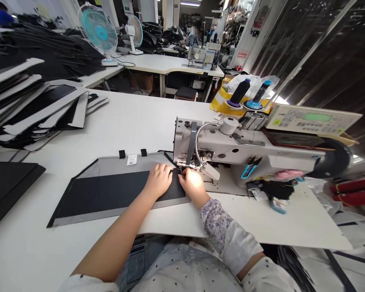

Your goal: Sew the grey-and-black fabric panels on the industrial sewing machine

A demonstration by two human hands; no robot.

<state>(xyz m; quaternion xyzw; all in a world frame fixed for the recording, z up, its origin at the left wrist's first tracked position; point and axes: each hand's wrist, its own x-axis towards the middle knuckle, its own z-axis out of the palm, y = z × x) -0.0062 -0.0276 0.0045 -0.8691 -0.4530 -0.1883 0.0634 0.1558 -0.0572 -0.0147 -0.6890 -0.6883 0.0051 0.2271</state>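
Note:
A grey and black fabric panel (109, 188) lies flat on the white table, its right end under the head of the sewing machine (197, 142). My left hand (160, 180) rests on the black band of the panel, fingers laid out and slightly bent. Close beside the presser foot, my right hand (193, 185) has its fingers curled at the panel's right end and pinches the fabric; the fingertips are partly hidden. A white label (132, 160) and two black tabs sit along the panel's far edge.
Stacked panels (33, 105) stand at the left, with a dark folded piece (9, 186) nearer me. Thread cones (240, 92) and a control box (313, 117) rise behind the machine. Blue thread snips (250, 168) sit on its body. Fans (99, 30) stand farther back.

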